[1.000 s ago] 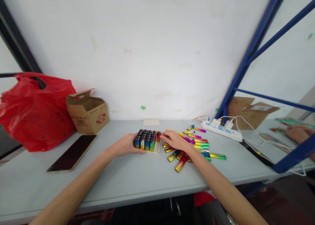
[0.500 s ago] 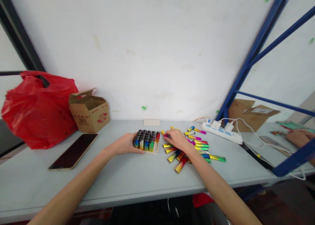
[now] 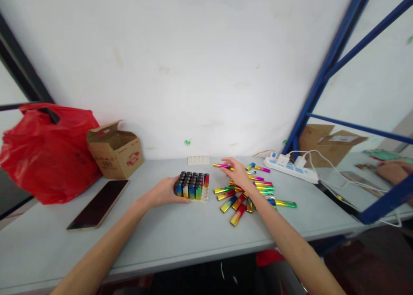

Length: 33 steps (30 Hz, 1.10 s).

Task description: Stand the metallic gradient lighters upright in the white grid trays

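Several upright lighters with black tops (image 3: 190,185) stand packed in rows in a white holed tray (image 3: 205,196). My left hand (image 3: 166,190) is closed around the left side of this block, thumb along the front. The tray's right column shows bare holes in front of one red lighter (image 3: 207,180). My right hand (image 3: 238,173) is raised over the back of a loose pile of shiny coloured lighters (image 3: 238,214). Between its thumb and fingers is a pink and yellow lighter (image 3: 220,166), held nearly level. My palm and forearm hide part of the pile.
A second white tray (image 3: 198,160) lies by the wall. To the left are a phone (image 3: 98,204), an open carton (image 3: 125,155) and a red plastic bag (image 3: 51,157). A power strip (image 3: 290,170) and blue frame stand right. Another person's hand (image 3: 392,172) shows beyond the frame.
My right hand has lifted and moved slightly right and back, with a pink and yellow lighter now in its fingers. My left hand has stayed on the block. The view has shifted slightly.
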Each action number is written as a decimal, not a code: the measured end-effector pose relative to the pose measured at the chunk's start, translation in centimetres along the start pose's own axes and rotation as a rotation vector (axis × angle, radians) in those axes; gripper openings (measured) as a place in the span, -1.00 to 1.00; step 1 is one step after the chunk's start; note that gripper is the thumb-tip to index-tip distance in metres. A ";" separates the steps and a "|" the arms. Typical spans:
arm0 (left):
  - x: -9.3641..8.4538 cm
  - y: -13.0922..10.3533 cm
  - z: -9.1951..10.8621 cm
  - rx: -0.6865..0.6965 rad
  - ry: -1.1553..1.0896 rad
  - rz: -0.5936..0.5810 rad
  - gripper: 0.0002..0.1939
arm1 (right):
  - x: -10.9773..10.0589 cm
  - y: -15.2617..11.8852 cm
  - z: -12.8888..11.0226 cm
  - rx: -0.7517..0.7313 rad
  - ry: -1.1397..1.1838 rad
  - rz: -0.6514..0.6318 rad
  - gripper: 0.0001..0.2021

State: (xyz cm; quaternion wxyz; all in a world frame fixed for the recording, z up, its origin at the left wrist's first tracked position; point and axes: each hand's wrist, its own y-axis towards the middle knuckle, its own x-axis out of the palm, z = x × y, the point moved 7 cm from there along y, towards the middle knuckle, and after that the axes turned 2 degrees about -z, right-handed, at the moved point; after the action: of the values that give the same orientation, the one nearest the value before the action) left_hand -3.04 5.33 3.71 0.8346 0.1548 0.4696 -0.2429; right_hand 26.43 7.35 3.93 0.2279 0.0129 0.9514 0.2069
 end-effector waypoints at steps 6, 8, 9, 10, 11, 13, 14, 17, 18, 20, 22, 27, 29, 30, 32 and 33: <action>0.2 0.1 -0.3 0.031 0.005 -0.006 -0.17 | 0.9 0.0 -0.4 0.129 0.584 0.030 -0.60; 0.2 0.1 -0.3 0.033 0.018 0.001 -0.16 | 1.6 -0.2 -0.7 0.162 0.683 0.007 -0.58; 0.2 0.1 -0.3 0.032 0.026 0.005 -0.16 | 1.9 -0.4 -0.9 0.177 0.723 -0.003 -0.55; 0.2 0.1 -0.3 0.034 0.032 0.008 -0.16 | 2.2 -0.5 -1.0 0.192 0.755 -0.015 -0.52; 0.2 0.1 -0.3 0.036 0.036 0.011 -0.17 | 2.5 -0.6 -1.1 0.208 0.773 -0.029 -0.48; 0.3 0.2 -0.3 0.035 0.041 0.012 -0.19 | 3.0 -0.9 -1.1 0.248 0.743 -0.047 -0.45; 0.3 0.2 -0.3 0.032 0.040 0.011 -0.19 | 3.2 -1.0 -1.0 0.267 0.691 -0.053 -0.47; 0.2 0.1 -0.2 0.026 0.025 0.007 -0.16 | 3.1 -1.2 -1.2 0.237 0.449 -0.049 -0.51; 0.2 0.1 -0.2 0.024 0.019 0.001 -0.15 | 3.0 -1.3 -1.5 0.191 0.359 -0.033 -0.50; 0.2 0.0 0.0 0.022 0.008 -0.006 -0.14 | 2.6 -1.4 -2.3 0.077 0.189 0.006 -0.48; 0.1 -0.1 0.1 0.028 0.002 -0.010 -0.16 | 2.5 -1.6 -3.0 -0.001 0.061 0.029 -0.45; 0.1 -0.1 0.2 0.029 0.010 -0.005 -0.20 | 2.7 -1.8 -2.8 0.018 -0.084 0.035 -0.44; 0.1 0.0 0.1 0.029 0.024 -0.007 -0.21 | 2.9 -1.9 -2.7 0.018 -0.122 0.028 -0.48; 0.2 0.0 0.1 0.031 0.030 -0.008 -0.22 | 3.0 -1.9 -2.7 0.003 -0.138 0.023 -0.51; 0.2 0.1 0.1 0.037 0.038 -0.005 -0.23 | 3.2 -1.9 -3.2 -0.056 -0.161 0.008 -0.56; 0.2 0.1 0.1 0.039 0.039 -0.004 -0.23 | 3.3 -2.0 -3.6 -0.089 -0.169 0.005 -0.58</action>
State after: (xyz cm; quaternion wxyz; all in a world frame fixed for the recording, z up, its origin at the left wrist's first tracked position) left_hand -2.85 5.31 3.58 0.8215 0.1751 0.4814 -0.2504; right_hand 22.05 4.54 4.61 0.3073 0.0224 0.9185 0.2478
